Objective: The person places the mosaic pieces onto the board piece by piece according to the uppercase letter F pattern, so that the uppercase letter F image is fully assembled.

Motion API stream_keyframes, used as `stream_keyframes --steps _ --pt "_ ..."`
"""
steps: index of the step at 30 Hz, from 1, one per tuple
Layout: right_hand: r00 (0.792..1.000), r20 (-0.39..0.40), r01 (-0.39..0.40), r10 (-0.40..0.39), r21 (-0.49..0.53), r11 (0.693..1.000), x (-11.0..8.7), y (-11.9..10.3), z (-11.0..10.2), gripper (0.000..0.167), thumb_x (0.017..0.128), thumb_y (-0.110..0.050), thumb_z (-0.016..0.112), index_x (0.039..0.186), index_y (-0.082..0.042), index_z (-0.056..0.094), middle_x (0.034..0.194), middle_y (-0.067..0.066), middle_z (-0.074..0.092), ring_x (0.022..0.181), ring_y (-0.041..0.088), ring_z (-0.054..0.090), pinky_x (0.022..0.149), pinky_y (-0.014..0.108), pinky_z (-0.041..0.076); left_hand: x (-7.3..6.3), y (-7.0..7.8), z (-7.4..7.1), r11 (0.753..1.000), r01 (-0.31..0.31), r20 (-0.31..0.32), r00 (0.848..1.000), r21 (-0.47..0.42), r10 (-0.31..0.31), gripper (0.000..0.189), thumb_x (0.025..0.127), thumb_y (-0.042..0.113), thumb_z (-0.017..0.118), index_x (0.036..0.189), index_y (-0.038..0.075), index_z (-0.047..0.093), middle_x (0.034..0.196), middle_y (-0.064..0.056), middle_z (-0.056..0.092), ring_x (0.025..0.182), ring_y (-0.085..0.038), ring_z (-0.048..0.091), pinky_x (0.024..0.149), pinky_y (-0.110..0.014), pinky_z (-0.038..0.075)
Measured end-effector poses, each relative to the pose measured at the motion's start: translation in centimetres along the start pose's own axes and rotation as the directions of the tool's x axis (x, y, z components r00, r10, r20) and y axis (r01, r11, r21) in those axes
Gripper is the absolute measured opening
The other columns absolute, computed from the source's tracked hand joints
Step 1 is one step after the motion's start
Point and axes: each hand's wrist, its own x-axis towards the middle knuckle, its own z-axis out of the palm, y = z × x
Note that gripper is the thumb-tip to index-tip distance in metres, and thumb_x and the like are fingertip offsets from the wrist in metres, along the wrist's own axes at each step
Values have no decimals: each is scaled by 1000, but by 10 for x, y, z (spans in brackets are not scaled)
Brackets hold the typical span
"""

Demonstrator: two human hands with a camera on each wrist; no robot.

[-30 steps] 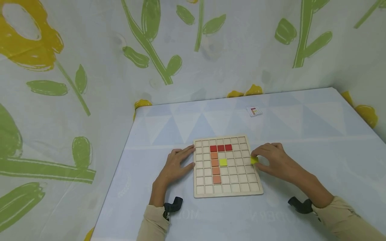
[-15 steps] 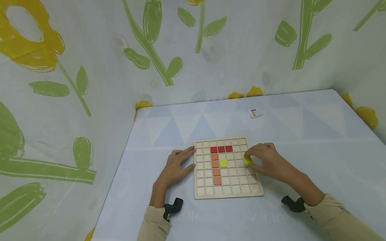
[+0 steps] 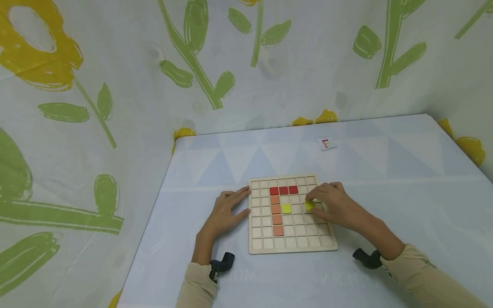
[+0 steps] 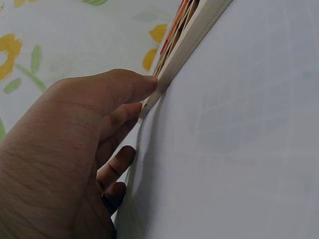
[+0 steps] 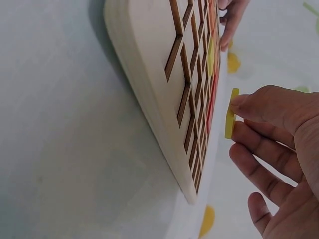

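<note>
A square wooden grid board (image 3: 293, 249) lies on the table, with three red tiles (image 3: 283, 191) in a row, a column of several orange tiles (image 3: 276, 209) and one yellow tile (image 3: 286, 208) set in its cells. My right hand (image 3: 339, 207) pinches another yellow tile (image 5: 231, 113) between thumb and fingertips, held above the right part of the board. At the board's left edge my left hand (image 3: 224, 215) rests, thumb and fingertips touching the rim, fingers fairly straight. In the left wrist view the left thumb (image 4: 132, 88) lies against the board's side.
A small card (image 3: 326, 144) printed with a coloured grid lies toward the back of the pale table (image 3: 200, 179). Behind and to the left hangs a flower-patterned cloth (image 3: 131, 77). Each wrist wears a black camera mount, the left mount (image 3: 222, 262) close to the board's near corner.
My right hand has moved left with the yellow tile, from the board's right edge to over its right-hand cells. My left hand has stayed at the left edge.
</note>
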Motion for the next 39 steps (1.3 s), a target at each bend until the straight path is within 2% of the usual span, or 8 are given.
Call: stream_keyframes --steps 10,29,39 --pt "1000 -5 29 -29 -5 1000 7 -4 7 26 78 -13 85 101 -13 73 105 -1 71 106 23 62 93 50 34 -1 1 -1 1000 -17 -2 1000 2 17 61 96 43 63 152 31 45 157 21 34 127 -21 39 98 -48 33" --pt "995 -31 95 -95 5 995 17 -8 18 26 77 -11 86 99 -14 73 103 -2 72 104 22 63 91 49 36 0 2 -3 1000 -2 9 1000 12 2 61 96 45 62 153 32 44 157 23 33 129 -21 38 99 -47 32" --pt "993 -31 114 -115 -7 993 20 -6 25 25 76 -10 86 97 -14 73 101 -2 71 101 20 63 92 51 37 0 2 -2 1000 -12 -4 1000 26 12 61 95 43 64 152 31 46 157 19 36 126 -21 40 97 -47 34"
